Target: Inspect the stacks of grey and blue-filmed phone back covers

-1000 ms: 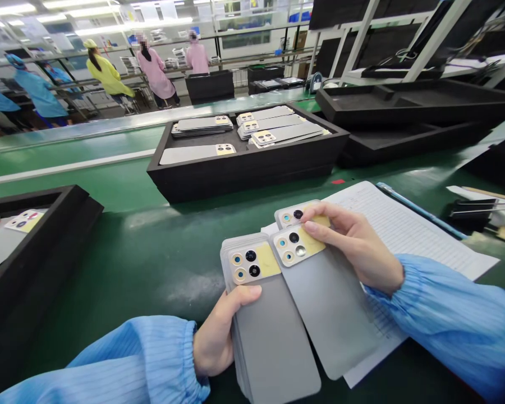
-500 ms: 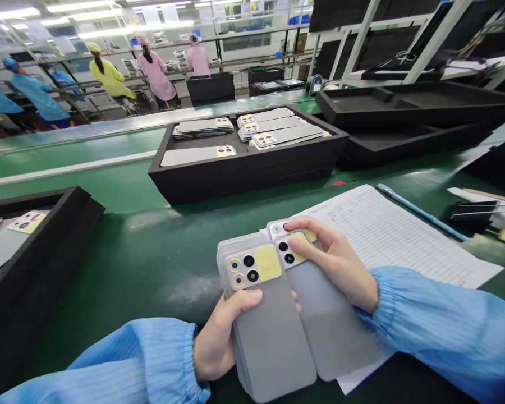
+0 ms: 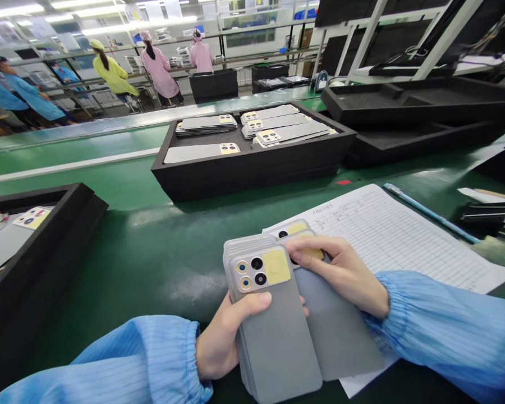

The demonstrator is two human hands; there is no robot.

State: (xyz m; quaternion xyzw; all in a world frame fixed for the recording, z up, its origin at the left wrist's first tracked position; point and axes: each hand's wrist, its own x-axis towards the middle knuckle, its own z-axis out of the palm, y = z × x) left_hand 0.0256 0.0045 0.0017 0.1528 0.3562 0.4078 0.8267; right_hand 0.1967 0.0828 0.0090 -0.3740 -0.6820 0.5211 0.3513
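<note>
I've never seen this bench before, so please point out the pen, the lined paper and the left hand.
Pen (image 3: 431, 212): head view, middle of its barrel.
Lined paper (image 3: 376, 224): head view, printed grid.
Left hand (image 3: 221, 342): head view, back.

Factory hall, green worktop (image 3: 164, 241) in foreground. Fluorescent tubes (image 3: 143, 25) lit, top left. Metal shelving (image 3: 168, 76) along far side, coworkers in yellow, pink and blue smocks before it. White-framed workbench (image 3: 387, 70) right. Interior window (image 3: 250, 37) behind shelving.
</note>
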